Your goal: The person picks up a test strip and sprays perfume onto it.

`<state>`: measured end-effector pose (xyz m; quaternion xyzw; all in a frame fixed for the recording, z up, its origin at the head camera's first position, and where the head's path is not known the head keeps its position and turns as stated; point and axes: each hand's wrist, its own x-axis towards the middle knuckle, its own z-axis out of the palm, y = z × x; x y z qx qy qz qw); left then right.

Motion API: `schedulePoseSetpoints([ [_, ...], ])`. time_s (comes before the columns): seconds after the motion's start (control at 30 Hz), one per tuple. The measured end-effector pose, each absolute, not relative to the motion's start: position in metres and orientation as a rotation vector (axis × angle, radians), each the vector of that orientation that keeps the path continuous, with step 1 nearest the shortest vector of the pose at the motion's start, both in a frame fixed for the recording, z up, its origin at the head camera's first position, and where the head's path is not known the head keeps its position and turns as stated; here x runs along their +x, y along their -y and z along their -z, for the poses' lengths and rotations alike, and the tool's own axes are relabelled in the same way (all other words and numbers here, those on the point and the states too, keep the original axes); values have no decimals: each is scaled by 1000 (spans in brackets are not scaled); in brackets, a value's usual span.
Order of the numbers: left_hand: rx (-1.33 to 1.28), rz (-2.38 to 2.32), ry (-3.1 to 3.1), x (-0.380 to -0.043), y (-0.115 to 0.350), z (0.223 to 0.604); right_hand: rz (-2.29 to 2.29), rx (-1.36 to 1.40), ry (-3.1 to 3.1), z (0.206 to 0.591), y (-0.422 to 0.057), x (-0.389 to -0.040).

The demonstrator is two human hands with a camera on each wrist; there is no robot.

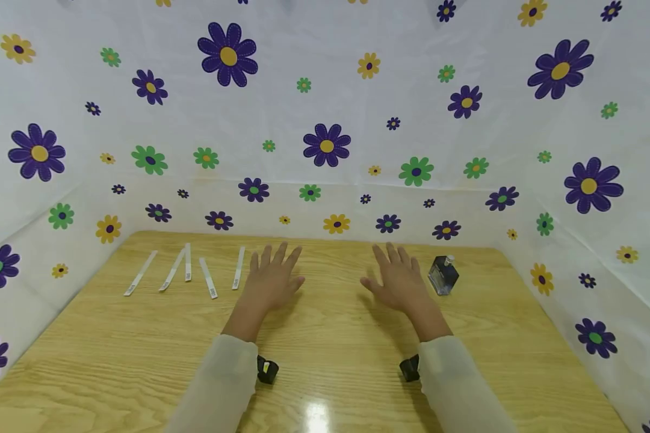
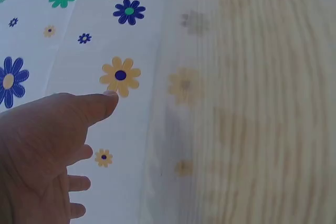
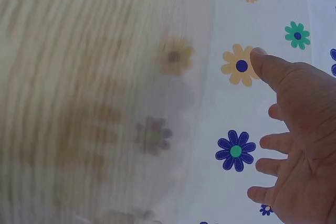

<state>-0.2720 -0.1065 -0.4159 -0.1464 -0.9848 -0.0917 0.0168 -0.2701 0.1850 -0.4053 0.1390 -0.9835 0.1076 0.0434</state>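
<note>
My left hand [image 1: 271, 282] hovers palm down above the wooden table with its fingers spread, holding nothing. Just left of it lies a white paper strip [image 1: 239, 268], the closest of several such strips. Over the right half of the table, my right hand [image 1: 399, 281] is likewise spread and holds nothing. To its right a dark glass bottle with a short silver neck [image 1: 443, 275], like a perfume bottle, rests on the table, apart from the fingers. The left wrist view shows the left hand [image 2: 47, 150] with straight fingers; the right wrist view shows the right hand [image 3: 304, 135] the same way.
Other white strips [image 1: 141, 273] [image 1: 208, 278] with small printed marks lie scattered at the table's left. The wooden table [image 1: 325, 337] is bounded at the back and both sides by a white flowered cloth [image 1: 281, 114]. A dark wrist device [image 1: 268, 369] sits under the left sleeve.
</note>
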Motion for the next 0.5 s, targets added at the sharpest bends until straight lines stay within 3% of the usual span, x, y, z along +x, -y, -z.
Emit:
schedulePoseSetpoints([
  [0.5,-270,520,3099,-277,170,415,-281,529,2898,380,-211,-277],
])
